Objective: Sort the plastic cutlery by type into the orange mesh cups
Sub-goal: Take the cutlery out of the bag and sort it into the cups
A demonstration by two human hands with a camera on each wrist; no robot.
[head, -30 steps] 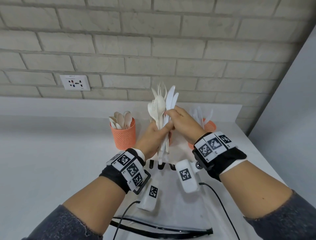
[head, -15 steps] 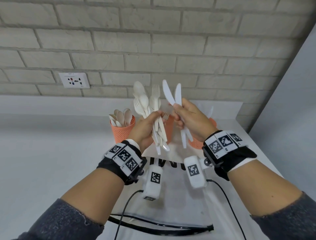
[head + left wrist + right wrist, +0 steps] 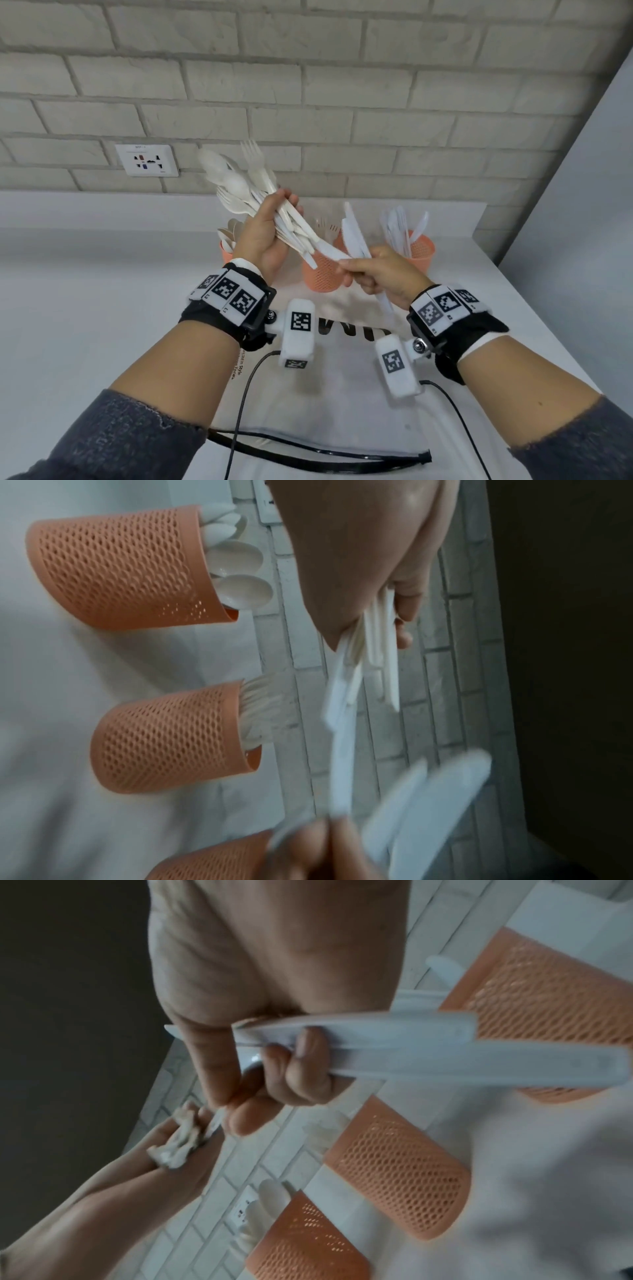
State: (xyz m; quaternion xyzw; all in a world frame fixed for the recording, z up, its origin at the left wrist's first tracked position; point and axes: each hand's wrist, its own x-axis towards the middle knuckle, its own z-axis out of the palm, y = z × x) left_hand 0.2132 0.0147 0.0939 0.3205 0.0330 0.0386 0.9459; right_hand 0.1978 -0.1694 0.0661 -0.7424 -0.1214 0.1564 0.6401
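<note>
My left hand (image 3: 274, 219) grips a bundle of white plastic cutlery (image 3: 239, 185), heads fanned up and to the left. Two white knives (image 3: 352, 233) stand in my right hand (image 3: 349, 270), whose thumb and forefinger also pinch the handle end of a third knife (image 3: 329, 253) sticking out of the bundle. Three orange mesh cups stand behind: the spoon cup (image 3: 226, 253) at left, the fork cup (image 3: 322, 274) in the middle, the knife cup (image 3: 419, 250) at right. The right wrist view shows the held knives (image 3: 411, 1047) across my curled fingers (image 3: 301, 1074).
A white cloth bag (image 3: 325, 394) with a black cord lies on the white counter under my wrists. A wall socket (image 3: 147, 160) sits in the brick wall behind. A grey panel (image 3: 582, 240) bounds the counter on the right.
My left hand tipped the bundle further left and raised it. My right hand, keeping its two knives, dropped lower and took hold of a third knife's handle at the bundle's bottom.
</note>
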